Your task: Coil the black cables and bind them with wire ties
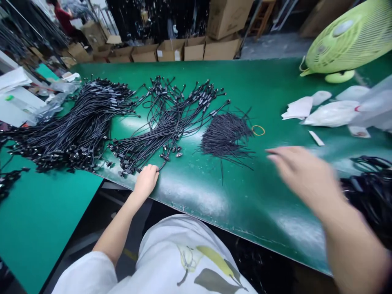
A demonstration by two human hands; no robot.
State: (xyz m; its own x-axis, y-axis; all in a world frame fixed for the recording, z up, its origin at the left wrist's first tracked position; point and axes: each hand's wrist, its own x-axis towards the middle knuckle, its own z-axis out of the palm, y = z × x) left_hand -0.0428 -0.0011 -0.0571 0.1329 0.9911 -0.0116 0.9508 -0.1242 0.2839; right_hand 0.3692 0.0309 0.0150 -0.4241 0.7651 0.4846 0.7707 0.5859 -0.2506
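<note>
My left hand (146, 179) rests near the front edge of the green table (214, 192), fingers curled over the near ends of a loose bundle of black cables (165, 122). My right hand (301, 171) hovers above the table to the right, fingers stretched out and blurred by motion, holding nothing. It points toward a small heap of black cable ties (226, 136). A yellow rubber band (258, 130) lies just right of the ties. A larger pile of black cables (73, 126) lies at the left.
A green fan (349, 36) stands at the back right, with white plastic bags (333, 112) in front of it. More black cables (370, 192) sit at the right edge. Cardboard boxes (183, 49) line the far side. A person in red (64, 18) works far back left.
</note>
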